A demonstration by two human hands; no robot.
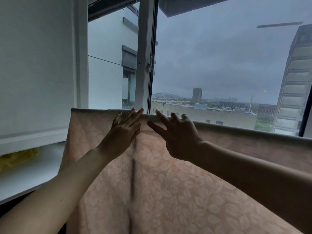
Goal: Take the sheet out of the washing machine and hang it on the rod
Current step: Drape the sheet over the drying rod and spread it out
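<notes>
Head view shows the sheet point(168, 191), a peach cloth with a pale leaf print, already draped over the rod, which is hidden under the fold along the sheet's top edge. That edge runs from near the white wall point(37, 65) on the left across to the right edge of the picture, in front of the window point(219, 56). The washing machine is not in view.

The left hand point(121, 132) lies on the top edge with fingers straight and close together, fingertips reaching over the fold; it presses the cloth and grips nothing. The right hand point(179, 132) is just beside it, fingers spread and lightly bent, fingertips touching the same fold, thumb out to the left; it too holds nothing that I can see. Below the two hands a dark vertical crease point(133, 166) runs down the cloth.

By my reading the hanging step is nearly finished, and the hands are smoothing and evening out the cloth on the rod. The next move probably calls for sliding the hands apart along the top edge to flatten that crease, and for checking that the cloth hangs evenly on both sides so it does not slip off.

On the white ledge point(25, 179) at the left, something yellow point(18, 157) lies near the wall, too blurred to name. No container shows.
</notes>
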